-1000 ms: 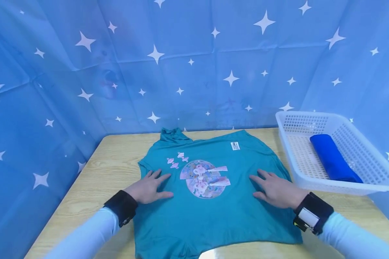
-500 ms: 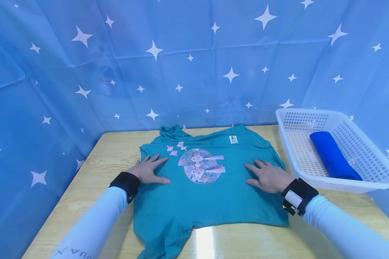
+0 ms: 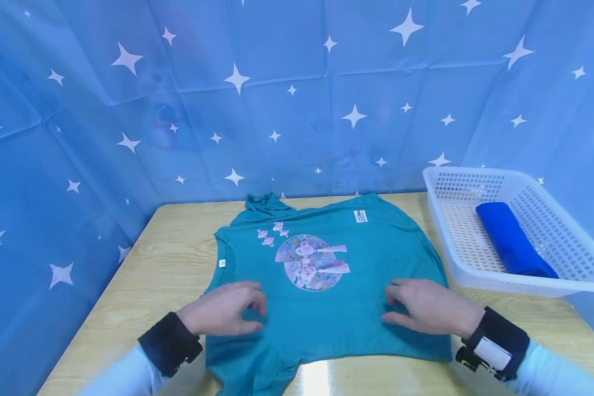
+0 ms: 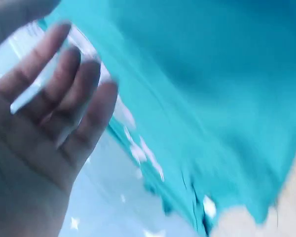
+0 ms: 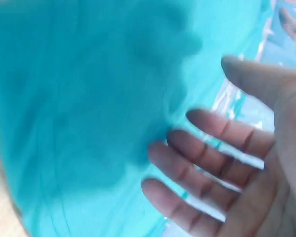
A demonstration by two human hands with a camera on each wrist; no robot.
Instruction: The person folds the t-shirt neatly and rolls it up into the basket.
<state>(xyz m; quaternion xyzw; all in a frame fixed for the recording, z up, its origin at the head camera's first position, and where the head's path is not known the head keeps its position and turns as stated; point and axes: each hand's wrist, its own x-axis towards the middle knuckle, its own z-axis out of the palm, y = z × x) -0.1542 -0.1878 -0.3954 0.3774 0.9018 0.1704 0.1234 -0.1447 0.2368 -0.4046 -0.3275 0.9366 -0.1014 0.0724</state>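
Observation:
A teal T-shirt (image 3: 322,319) lies spread sideways on the wooden table, its neckline at the left and its hem at the right. It bears a round floral print (image 3: 311,263) and a small white sticker (image 3: 360,216). My left hand (image 3: 227,309) is over the shirt's near left part, fingers loosely bent, holding nothing. Over the near right part, my right hand (image 3: 428,305) hovers with relaxed fingers. Both wrist views show the fingers of the left hand (image 4: 64,94) and right hand (image 5: 207,168) apart from the cloth, with nothing in them.
At the right stands a white plastic basket (image 3: 450,258) with a rolled blue cloth (image 3: 517,242) in it. A blue curtain with white stars (image 3: 287,110) hangs behind the wooden table (image 3: 178,236) and along its left side.
Both hands first slid forward flat on the shirt, pushing it away, then lifted off and drew back toward the near edge. Their fingers have gone from spread to loosely bent.

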